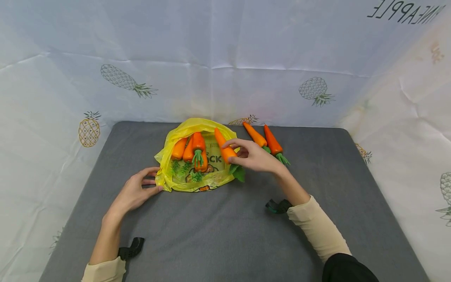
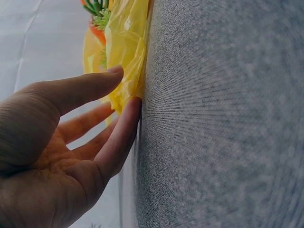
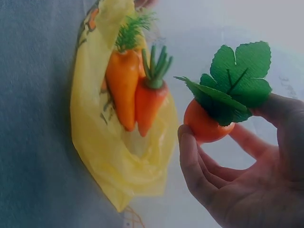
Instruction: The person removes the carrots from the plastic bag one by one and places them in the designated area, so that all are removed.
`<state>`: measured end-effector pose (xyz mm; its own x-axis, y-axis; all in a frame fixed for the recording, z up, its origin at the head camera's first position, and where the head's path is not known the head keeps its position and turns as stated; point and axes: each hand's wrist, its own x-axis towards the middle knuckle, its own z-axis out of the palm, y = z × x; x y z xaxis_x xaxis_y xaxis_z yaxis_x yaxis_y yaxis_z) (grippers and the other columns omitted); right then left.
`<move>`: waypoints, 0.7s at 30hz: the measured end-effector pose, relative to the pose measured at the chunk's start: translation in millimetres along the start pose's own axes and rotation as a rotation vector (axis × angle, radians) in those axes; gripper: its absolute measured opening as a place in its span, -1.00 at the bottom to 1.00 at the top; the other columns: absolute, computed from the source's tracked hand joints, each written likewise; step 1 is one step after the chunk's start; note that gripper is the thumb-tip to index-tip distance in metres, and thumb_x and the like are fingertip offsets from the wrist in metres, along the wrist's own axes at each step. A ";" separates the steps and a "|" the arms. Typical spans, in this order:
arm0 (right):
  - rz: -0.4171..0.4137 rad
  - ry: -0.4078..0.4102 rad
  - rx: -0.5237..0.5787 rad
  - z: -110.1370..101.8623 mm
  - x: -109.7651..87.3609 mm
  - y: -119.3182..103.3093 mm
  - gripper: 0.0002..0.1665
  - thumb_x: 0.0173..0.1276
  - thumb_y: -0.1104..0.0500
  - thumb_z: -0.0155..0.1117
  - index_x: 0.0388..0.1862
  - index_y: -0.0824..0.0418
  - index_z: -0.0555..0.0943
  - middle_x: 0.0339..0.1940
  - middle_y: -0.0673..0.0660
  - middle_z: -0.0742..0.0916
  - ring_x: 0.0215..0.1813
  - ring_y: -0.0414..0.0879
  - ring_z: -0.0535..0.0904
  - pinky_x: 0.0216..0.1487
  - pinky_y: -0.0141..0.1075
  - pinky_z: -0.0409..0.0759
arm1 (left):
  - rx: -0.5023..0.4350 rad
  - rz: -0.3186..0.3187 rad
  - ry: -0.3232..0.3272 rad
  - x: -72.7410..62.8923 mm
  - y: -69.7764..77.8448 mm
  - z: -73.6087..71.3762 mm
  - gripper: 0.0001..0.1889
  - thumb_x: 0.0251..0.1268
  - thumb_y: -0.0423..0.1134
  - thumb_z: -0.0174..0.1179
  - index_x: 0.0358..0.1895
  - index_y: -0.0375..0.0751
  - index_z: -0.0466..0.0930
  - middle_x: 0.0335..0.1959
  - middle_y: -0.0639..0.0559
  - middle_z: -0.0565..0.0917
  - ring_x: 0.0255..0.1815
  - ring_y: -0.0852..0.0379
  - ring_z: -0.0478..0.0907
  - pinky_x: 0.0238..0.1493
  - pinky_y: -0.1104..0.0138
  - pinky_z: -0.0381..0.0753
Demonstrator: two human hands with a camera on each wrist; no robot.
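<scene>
A yellow plastic bag [image 1: 186, 188] lies on the grey table with its mouth spread. Inside it are several orange carrots [image 1: 199, 141] with green tops. My left hand [image 1: 135, 190] is at the bag's left edge, with thumb and fingers on either side of the yellow film [image 2: 128, 52]. My right hand [image 1: 251, 156] pinches another carrot [image 1: 220, 140] by its thick end, over the right side of the bag's mouth. Broad green leaves [image 3: 240, 76] stick out from that end, and in the right wrist view the carrot's tip is hidden.
Two more carrots lie behind my right hand: an orange one [image 1: 254, 133] and a redder one [image 1: 272, 140]. A white cloth [image 1: 225, 94] printed with pineapples hangs along the back of the grey table [image 1: 211, 235]. Each wrist wears a black mount [image 1: 278, 206].
</scene>
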<state>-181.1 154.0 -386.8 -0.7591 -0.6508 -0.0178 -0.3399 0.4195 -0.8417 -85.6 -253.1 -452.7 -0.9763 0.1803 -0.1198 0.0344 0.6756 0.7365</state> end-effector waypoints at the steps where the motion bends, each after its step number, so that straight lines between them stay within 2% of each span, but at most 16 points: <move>1: 0.003 0.007 0.003 -2.2 -2.1 0.2 -0.51 0.60 0.12 0.39 0.45 0.06 0.59 0.39 0.20 0.71 0.07 0.02 0.81 0.22 -0.06 0.78 | 0.000 0.000 0.000 0.0 0.0 0.1 -0.30 0.45 -0.28 0.44 0.57 -0.35 0.40 0.36 -0.43 0.60 0.22 -0.35 0.74 0.18 -0.13 0.77; 10: 0.040 0.071 -0.001 -27.6 -18.6 1.6 -0.49 0.61 0.16 0.37 0.48 0.09 0.57 0.41 0.24 0.66 0.11 0.10 0.77 0.16 -0.14 0.75 | -0.001 -0.011 0.005 -0.1 -1.0 1.1 -0.29 0.46 -0.24 0.45 0.58 -0.31 0.41 0.36 -0.41 0.61 0.23 -0.32 0.75 0.18 -0.13 0.77; 21: 0.024 0.133 -0.009 -61.2 -41.3 13.6 -0.48 0.61 0.21 0.36 0.49 0.15 0.56 0.44 0.29 0.64 0.29 0.21 0.74 0.20 -0.34 0.74 | -0.007 -0.019 -0.001 -0.5 -0.6 1.2 -0.29 0.47 -0.22 0.45 0.59 -0.28 0.40 0.38 -0.41 0.59 0.24 -0.32 0.74 0.18 -0.14 0.77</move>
<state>-188.4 225.3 -364.5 -0.8338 -0.5509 0.0349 -0.3258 0.4400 -0.8368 -84.9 -252.7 -453.8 -0.9765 0.1684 -0.1345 0.0145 0.6741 0.7385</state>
